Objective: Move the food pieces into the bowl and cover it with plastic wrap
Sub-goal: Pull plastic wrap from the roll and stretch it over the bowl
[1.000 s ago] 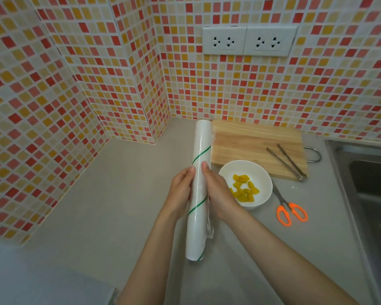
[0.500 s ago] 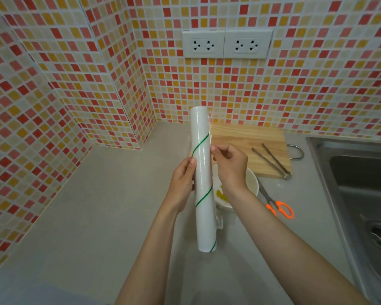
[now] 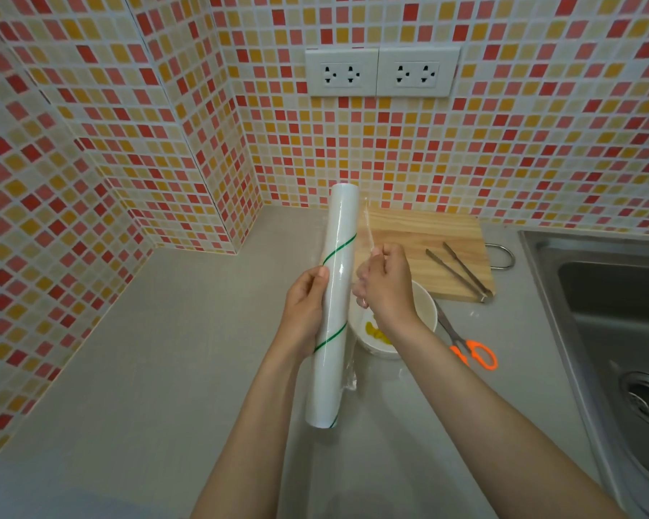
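Note:
A long white roll of plastic wrap [image 3: 334,294] with a green spiral line is held upright above the counter. My left hand [image 3: 304,312] grips its middle from the left. My right hand [image 3: 384,282] pinches the loose clear film edge [image 3: 368,234] just right of the roll and holds it a little away from it. Behind my right wrist sits the white bowl [image 3: 426,312] with yellow food pieces [image 3: 377,333], mostly hidden by my hand and forearm.
A wooden cutting board [image 3: 428,234] lies behind the bowl with metal tongs [image 3: 459,269] on its right end. Orange-handled scissors [image 3: 469,350] lie right of the bowl. A steel sink [image 3: 615,312] fills the right side. Tiled walls stand behind and left.
The roll has been lifted higher over the counter. My right hand went from flat on the roll to pinching the film edge and drawing it rightward off the roll, now covering the bowl from view.

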Tool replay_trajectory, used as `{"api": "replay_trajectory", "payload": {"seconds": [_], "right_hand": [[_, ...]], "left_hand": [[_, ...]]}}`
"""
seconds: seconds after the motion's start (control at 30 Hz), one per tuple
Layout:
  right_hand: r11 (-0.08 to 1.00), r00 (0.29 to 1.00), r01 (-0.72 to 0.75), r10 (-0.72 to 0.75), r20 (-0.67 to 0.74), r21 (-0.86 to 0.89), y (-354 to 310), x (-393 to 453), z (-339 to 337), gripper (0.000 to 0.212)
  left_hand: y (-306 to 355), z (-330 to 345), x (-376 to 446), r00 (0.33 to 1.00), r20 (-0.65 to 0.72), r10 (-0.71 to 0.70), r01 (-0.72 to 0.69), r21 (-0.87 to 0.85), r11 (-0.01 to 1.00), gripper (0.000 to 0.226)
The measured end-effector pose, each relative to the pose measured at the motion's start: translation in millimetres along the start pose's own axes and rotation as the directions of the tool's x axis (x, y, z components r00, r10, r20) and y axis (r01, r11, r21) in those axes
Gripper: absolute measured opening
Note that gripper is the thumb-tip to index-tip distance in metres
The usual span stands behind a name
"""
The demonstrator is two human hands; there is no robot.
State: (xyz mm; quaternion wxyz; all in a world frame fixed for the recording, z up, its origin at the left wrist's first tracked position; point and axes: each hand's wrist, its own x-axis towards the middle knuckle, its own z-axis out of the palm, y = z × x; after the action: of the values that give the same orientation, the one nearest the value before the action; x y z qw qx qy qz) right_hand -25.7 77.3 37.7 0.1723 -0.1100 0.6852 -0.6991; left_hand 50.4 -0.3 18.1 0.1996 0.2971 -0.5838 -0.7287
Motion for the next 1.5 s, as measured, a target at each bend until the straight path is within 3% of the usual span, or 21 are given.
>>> {"api": "replay_trajectory", "payload": {"seconds": [0.17, 0.4, 0.57, 0.73, 0.87, 1.0, 1.07, 1.2, 1.3, 1.37, 1.5], "right_hand": [[0.982, 0.994, -0.100, 0.105, -0.020, 0.161, -5, 5, -8, 0.022], [0.967, 0.996, -0.069, 0.082, -0.043, 0.244, -12, 11, -18, 0.022], [0.975, 0.994, -0.092, 0.102, -0.039, 0.204, -16, 18, -26, 0.015], [0.987, 0.986, -0.156, 0.157, 0.056, -0.023, -20, 31, -30, 0.042], [0.999, 1.000, -0.007, 0.008, 0.030, -0.037, -22, 40, -25, 0.032], [0.997, 0.994, 0.054, -0.049, -0.094, 0.054, -20, 40, -24, 0.029], [0.990, 0.973, 0.139, -0.138, -0.183, -0.006, -21, 40, -24, 0.030], [0.921, 0.883, 0.334, -0.381, -0.274, -0.202, -28, 41, -28, 0.022], [0.895, 0.860, 0.349, -0.424, -0.283, -0.278, -27, 45, -34, 0.023], [0.922, 0.893, 0.279, -0.351, -0.280, -0.267, -24, 46, -38, 0.026], [0.999, 0.980, -0.029, 0.035, -0.195, 0.034, -15, 43, -45, 0.028]], "left_hand": [[2, 8, -3, 0.995, 0.094, -0.039, 0.037, 0.019, 0.999, 0.031], [9, 15, -3, 0.984, 0.155, -0.088, 0.087, 0.013, 0.996, 0.036], [6, 13, -4, 0.970, 0.221, -0.097, 0.109, -0.041, 0.993, 0.043], [4, 7, -5, 0.958, 0.273, -0.085, 0.101, -0.044, 0.994, 0.037], [3, 5, -4, 0.955, 0.290, -0.069, 0.080, -0.028, 0.996, 0.029], [4, 3, -3, 0.965, 0.248, -0.080, 0.099, -0.065, 0.993, 0.022], [4, 5, -2, 0.974, 0.213, -0.082, 0.101, -0.082, 0.991, 0.022], [9, 6, 1, 0.983, 0.175, -0.058, 0.064, -0.032, 0.997, 0.047], [17, 5, 4, 0.976, 0.205, -0.077, 0.071, 0.035, 0.997, 0.039], [22, 9, 2, 0.954, 0.259, -0.150, 0.145, 0.038, 0.989, 0.025], [20, 19, -3, 0.891, 0.408, -0.198, 0.273, -0.135, 0.952, 0.025]]}}
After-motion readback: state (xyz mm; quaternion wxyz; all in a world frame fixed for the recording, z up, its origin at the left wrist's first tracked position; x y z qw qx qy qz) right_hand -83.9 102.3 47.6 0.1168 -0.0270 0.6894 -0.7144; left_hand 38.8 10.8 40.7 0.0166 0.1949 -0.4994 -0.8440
